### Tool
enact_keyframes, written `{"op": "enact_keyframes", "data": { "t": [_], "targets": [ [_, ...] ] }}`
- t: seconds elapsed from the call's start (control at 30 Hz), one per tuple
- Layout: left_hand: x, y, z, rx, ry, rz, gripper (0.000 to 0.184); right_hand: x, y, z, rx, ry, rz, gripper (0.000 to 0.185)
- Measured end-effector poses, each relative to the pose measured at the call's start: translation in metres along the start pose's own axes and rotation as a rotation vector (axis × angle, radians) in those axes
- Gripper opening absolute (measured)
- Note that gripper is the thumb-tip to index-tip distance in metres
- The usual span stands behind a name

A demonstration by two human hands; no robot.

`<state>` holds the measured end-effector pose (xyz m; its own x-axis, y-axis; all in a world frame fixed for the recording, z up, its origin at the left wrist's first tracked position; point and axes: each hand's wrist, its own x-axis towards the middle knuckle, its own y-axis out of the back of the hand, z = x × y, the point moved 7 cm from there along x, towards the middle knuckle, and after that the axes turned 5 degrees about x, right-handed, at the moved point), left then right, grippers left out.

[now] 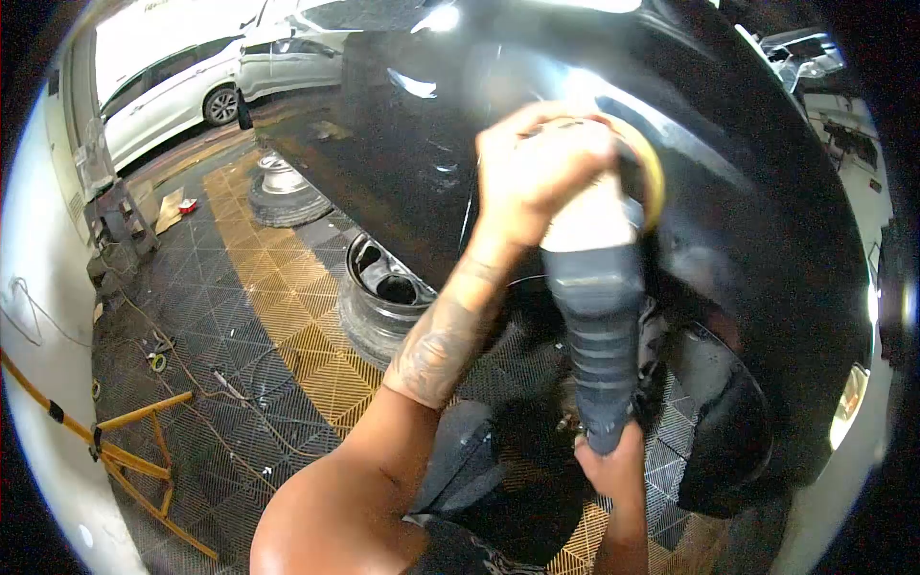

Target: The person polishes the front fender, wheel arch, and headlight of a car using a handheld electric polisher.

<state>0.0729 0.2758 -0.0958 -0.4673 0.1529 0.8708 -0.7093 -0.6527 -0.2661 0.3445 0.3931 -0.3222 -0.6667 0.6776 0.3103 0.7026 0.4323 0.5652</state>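
A power polisher [599,297] with a white head, a dark ribbed body and a yellow-edged pad [654,182] is held against a glossy black car panel [709,125]. My left hand [546,158] is wrapped over the polisher's head, its fingers closed and slightly blurred. Lower down, my right hand [613,465] grips the rear end of the tool's body. The pad sits on its edge side to my view, so its contact face is hidden. Bright light reflects off the panel around the tool.
Wheel rims [383,297] and a tire [287,203] stand on the tiled floor [259,268] beside the panel. A yellow stand [134,460] and cables lie at left. White cars [172,91] are parked outside. A wheel arch [719,383] opens at lower right.
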Motion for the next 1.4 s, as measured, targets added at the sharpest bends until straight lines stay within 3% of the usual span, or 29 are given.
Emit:
{"op": "enact_keyframes", "data": {
  "t": [0.07,0.1,0.17,0.2,0.23,0.3,0.33,0.43,0.5,0.7,0.83,0.9,0.97,1.03,1.17,1.23,1.4],
  "targets": [
    [-0.002,0.060,-0.021,0.213,-0.108,0.105,0.032,0.032,-0.018,-0.024,0.022,0.103,-0.140,0.047],
    [-0.011,0.086,-0.027,0.495,-0.250,0.092,0.037,0.045,-0.027,-0.035,0.054,0.162,-0.182,0.045],
    [-0.034,0.137,-0.064,-0.123,-0.108,0.233,0.024,0.062,-0.041,-0.042,-0.032,0.104,-0.261,0.054],
    [-0.053,0.160,-0.084,-0.241,-0.051,0.325,0.030,0.067,-0.054,-0.038,-0.184,0.079,-0.320,0.056],
    [-0.070,0.179,-0.097,-0.150,-0.122,0.326,0.037,0.071,-0.066,-0.032,-0.338,0.050,-0.382,0.058],
    [-0.107,0.207,-0.126,-0.263,-0.094,0.403,0.029,0.075,-0.082,-0.030,-0.309,0.012,-0.472,0.064],
    [-0.127,0.223,-0.141,-0.126,-0.117,0.386,0.032,0.073,-0.087,-0.031,-0.331,-0.018,-0.500,0.066],
    [-0.145,0.227,-0.152,-0.154,-0.062,0.359,0.036,0.069,-0.089,-0.018,-0.374,-0.066,-0.543,0.070],
    [-0.133,0.211,-0.135,-0.195,-0.037,0.400,0.026,0.066,-0.094,-0.004,-0.345,0.018,-0.426,0.072],
    [-0.102,0.148,-0.107,-0.375,-0.121,0.101,0.038,0.042,-0.116,0.055,-0.136,-0.003,-0.271,0.067],
    [-0.141,0.181,-0.129,-0.203,0.004,0.294,0.036,0.033,-0.103,0.040,-0.205,-0.111,-0.406,0.063],
    [-0.148,0.180,-0.130,-0.156,0.005,0.308,0.034,0.028,-0.097,0.051,-0.199,-0.080,-0.299,0.069],
    [-0.142,0.173,-0.128,-0.173,0.016,0.271,0.034,0.027,-0.093,0.048,-0.225,-0.116,-0.375,0.070],
    [-0.116,0.149,-0.110,-0.173,-0.019,0.156,0.035,0.022,-0.082,0.038,-0.173,-0.055,-0.306,0.070],
    [-0.068,0.073,-0.054,-0.137,-0.028,-0.016,0.038,-0.014,-0.092,0.078,0.035,-0.251,-0.322,0.068],
    [-0.061,0.030,-0.032,-0.119,-0.052,-0.099,0.039,-0.033,-0.091,0.089,0.145,-0.084,-0.176,0.066],
    [-0.070,-0.085,0.009,-0.185,-0.020,-0.261,0.034,-0.067,-0.041,0.082,0.212,-0.168,-0.121,0.065]
  ]
}}
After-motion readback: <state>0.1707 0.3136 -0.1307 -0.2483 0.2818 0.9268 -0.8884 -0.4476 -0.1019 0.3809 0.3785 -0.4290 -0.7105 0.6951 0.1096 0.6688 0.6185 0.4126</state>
